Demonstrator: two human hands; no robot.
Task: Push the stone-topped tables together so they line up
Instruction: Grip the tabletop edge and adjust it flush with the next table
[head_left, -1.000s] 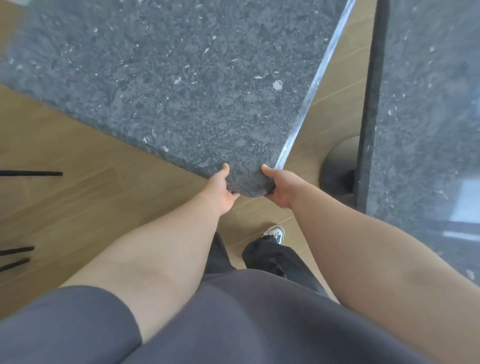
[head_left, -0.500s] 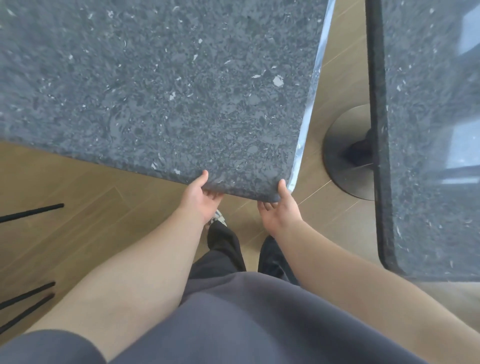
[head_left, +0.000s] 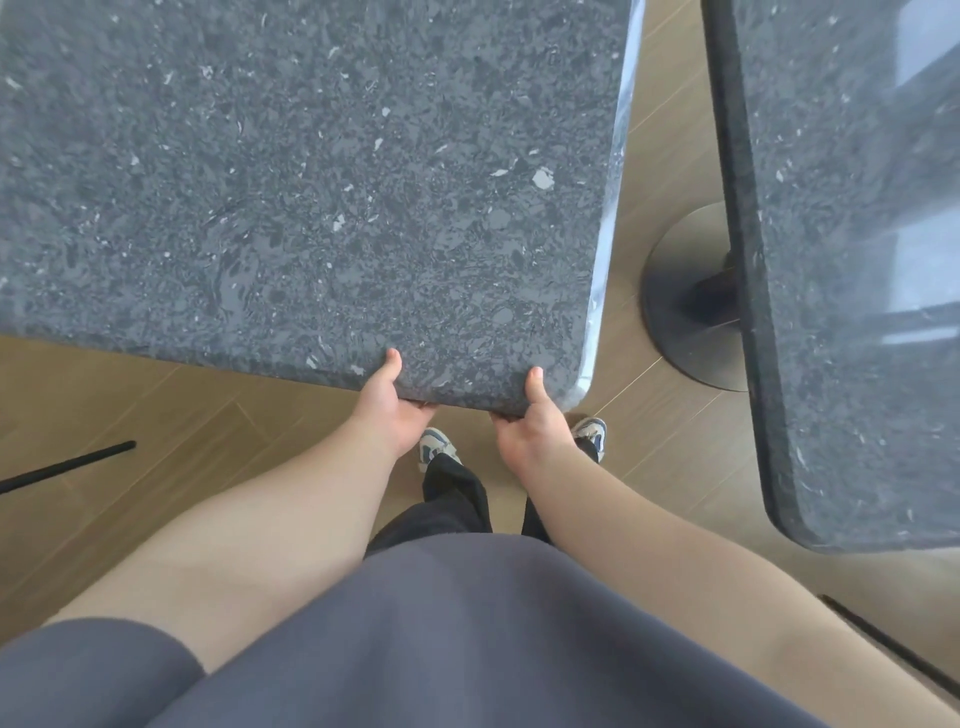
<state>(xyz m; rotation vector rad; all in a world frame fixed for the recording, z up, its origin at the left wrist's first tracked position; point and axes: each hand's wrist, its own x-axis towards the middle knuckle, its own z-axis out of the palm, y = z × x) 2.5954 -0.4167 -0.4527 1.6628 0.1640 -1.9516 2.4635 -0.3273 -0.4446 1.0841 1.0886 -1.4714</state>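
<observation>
Wood-plank floor (head_left: 156, 415), light brown. Left worktop (head_left: 311, 182), dark speckled stone, runs out of frame at top and left. Left hand (head_left: 389, 405) and right hand (head_left: 530, 431) both grip its near edge by the rounded corner: thumbs on top, fingers hidden beneath. Right worktop (head_left: 857, 260) stands apart from it, floor showing between; its round base (head_left: 680, 296) is partly covered.

The fingers of both hands (head_left: 395, 415) are hidden under the near table (head_left: 311, 182), whose top is cut off at the left and upper edges; the second table (head_left: 852, 260) is cut off at the right, its base (head_left: 685, 301) partly covered
</observation>
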